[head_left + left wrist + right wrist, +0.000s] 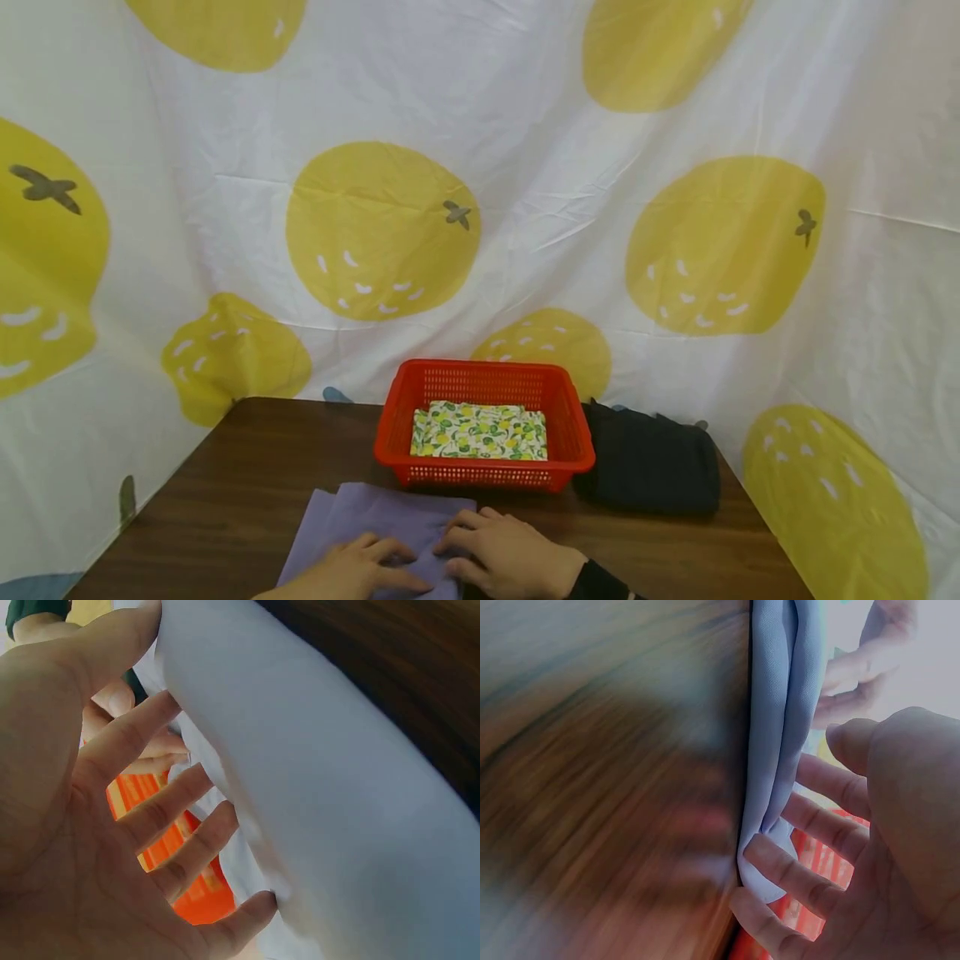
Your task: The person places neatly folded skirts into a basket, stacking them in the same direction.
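Apparently at the stage of squaring and flattening a folded lavender cloth (386,518), judging by the contact on two sides. Touches it with the left hand (356,571), with fingers spread and extended, not curled round anything. Touches the cloth's right edge with the right hand (513,554), likewise relaxed, without any pinch visible in the right wrist view. Lies, as the cloth, beneath the left hand and beside the right hand's fingertips, on the dark wooden surface (210,500). Shows offset layers beyond the left hand, so probably not yet neat.

Note, ahead of both hands, a red perforated basket (480,477) with folded lemon-print fabric (480,432) inside; beyond the right hand and to its right, a folded black fabric bundle (652,462). Likely calls next for aligning those offset layers, then pinching an edge to fold over, without dragging the lower layers askew.
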`<state>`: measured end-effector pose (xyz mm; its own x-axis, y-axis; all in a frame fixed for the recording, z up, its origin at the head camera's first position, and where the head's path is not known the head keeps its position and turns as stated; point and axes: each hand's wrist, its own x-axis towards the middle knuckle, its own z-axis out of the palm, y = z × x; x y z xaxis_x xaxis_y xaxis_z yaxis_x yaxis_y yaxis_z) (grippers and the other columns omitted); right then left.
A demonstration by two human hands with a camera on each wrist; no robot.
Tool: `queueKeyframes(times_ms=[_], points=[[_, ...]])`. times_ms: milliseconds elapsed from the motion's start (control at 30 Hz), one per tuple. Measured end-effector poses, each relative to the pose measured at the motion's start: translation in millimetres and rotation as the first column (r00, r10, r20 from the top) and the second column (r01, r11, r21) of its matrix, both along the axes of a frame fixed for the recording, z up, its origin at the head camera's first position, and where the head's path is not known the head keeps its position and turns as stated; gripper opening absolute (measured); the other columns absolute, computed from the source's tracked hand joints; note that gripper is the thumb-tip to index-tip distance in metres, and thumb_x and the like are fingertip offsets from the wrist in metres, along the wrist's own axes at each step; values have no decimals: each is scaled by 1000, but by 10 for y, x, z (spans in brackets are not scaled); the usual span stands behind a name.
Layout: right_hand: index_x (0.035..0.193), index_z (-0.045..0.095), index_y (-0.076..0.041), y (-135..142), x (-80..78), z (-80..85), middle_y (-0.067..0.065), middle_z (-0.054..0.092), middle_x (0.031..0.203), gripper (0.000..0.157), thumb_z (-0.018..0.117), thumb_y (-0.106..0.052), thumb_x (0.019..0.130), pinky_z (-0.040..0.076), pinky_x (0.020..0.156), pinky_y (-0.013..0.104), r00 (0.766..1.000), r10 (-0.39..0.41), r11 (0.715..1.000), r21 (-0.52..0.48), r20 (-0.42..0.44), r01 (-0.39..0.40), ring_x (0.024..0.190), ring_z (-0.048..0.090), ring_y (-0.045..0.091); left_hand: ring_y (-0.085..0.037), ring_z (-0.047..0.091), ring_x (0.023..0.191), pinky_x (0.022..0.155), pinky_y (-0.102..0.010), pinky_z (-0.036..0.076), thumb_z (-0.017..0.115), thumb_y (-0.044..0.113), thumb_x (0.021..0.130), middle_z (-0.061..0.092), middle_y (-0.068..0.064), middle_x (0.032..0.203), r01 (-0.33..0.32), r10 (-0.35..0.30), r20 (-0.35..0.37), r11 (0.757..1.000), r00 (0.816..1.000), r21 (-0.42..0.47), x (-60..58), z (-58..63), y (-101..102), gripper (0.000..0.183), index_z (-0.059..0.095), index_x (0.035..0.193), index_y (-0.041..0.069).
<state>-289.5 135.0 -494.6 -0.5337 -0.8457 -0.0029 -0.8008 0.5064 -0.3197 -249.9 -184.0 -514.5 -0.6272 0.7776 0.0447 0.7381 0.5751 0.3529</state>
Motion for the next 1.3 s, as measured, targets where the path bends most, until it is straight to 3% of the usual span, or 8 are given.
queueKeyframes(times_ms=[200, 400, 600, 900, 1067, 1167, 1300], points=[[142, 77, -33, 302, 15, 14, -8, 72, 151, 28, 59, -43, 123, 63, 104, 37, 995, -91, 994, -53, 39, 93, 130, 68, 12, -22, 61, 137, 95, -50, 63, 73, 59, 112, 65, 2, 165, 24, -24, 33, 1000, 999, -19, -7, 31, 300, 52, 66, 163, 51], [133, 80, -35, 647, 41, -5, -13, 72, 141, 20, 63, -40, 122, 62, 102, 35, 976, -187, 976, -92, 112, 197, 125, 68, 7, -22, 60, 144, 102, -55, 62, 69, 60, 114, 62, 4, 173, 55, -53, 55, 998, 997, -33, -27, 9, 644, 55, 61, 167, 50], [127, 81, -35, 919, 49, 2, -17, 72, 131, 16, 66, -34, 121, 61, 99, 34, 965, -236, 959, -136, 115, 250, 119, 68, 2, -24, 58, 153, 110, -60, 60, 68, 58, 115, 55, 5, 180, 78, -73, 106, 996, 992, -45, -67, 28, 899, 58, 57, 171, 48], [125, 82, -37, 1080, 37, -27, -16, 73, 131, 14, 69, -33, 119, 62, 98, 34, 945, -300, 938, -142, 131, 317, 122, 71, 11, -25, 55, 159, 119, -63, 58, 73, 54, 113, 52, 3, 182, 39, -31, 181, 999, 983, -37, -70, 105, 942, 60, 59, 170, 44], [131, 83, -34, 1114, 32, -45, -14, 75, 134, 18, 71, -35, 118, 62, 102, 36, 931, -323, 926, -149, 167, 348, 125, 73, 16, -29, 55, 160, 124, -55, 57, 85, 47, 107, 54, -4, 180, -21, 18, 203, 1000, 979, 15, -116, 114, 829, 62, 66, 165, 37], [139, 81, -25, 1146, 48, -47, -7, 75, 138, 25, 73, -33, 117, 64, 104, 38, 899, -358, 902, -156, 254, 403, 126, 73, 19, -32, 57, 158, 124, -53, 58, 90, 46, 104, 57, -5, 176, -83, 74, 219, 996, 973, 35, -124, 125, 705, 60, 70, 160, 37], [148, 74, -11, 1196, 98, -34, 7, 77, 143, 38, 77, -28, 115, 67, 101, 47, 802, -420, 828, -183, 425, 530, 123, 75, 24, -41, 59, 153, 120, -69, 57, 91, 44, 103, 60, -10, 171, -194, 171, 259, 979, 951, 67, -98, 145, 479, 56, 72, 155, 34]])
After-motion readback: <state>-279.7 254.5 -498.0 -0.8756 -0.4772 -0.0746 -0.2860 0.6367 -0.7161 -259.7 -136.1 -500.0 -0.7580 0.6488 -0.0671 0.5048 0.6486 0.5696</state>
